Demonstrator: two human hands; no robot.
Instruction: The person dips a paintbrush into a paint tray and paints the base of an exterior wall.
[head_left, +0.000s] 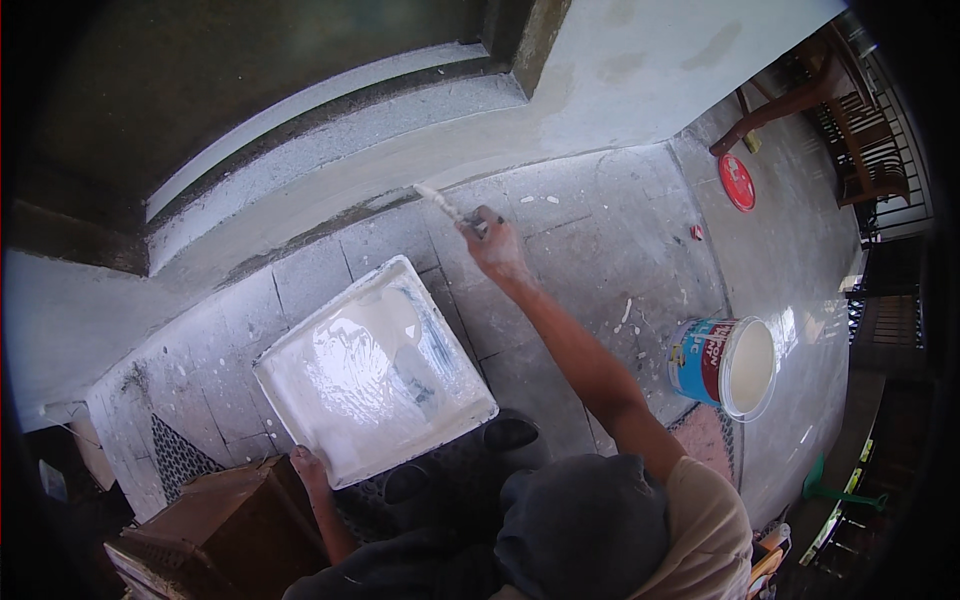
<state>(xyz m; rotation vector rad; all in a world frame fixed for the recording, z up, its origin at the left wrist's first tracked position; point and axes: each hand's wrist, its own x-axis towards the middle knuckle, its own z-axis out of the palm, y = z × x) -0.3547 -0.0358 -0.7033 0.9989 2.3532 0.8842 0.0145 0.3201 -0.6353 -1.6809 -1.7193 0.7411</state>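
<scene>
In my right hand (491, 240) is a paintbrush (442, 202) thick with white paint. Its tip meets the foot of the wall (360, 169), where a darker, unpainted-looking strip runs above the floor tiles. A square, white-smeared paint tray (450, 427) lies tilted in front of me, with a pool of glossy white paint (352, 352) in it. My left hand (311, 465) holds the tray by its lower left edge, the fingers partly hidden. Behind the tray's near side show dark footwear and a dark-clothed knee (585, 517).
A paint bucket (697, 360) with pale contents stands at the right. Farther off are a red lid (736, 182), wooden furniture (787, 97) and a green long-handled thing (840, 491). A brown box (217, 517) sits by my left arm. White drips spot the tiled floor (562, 300).
</scene>
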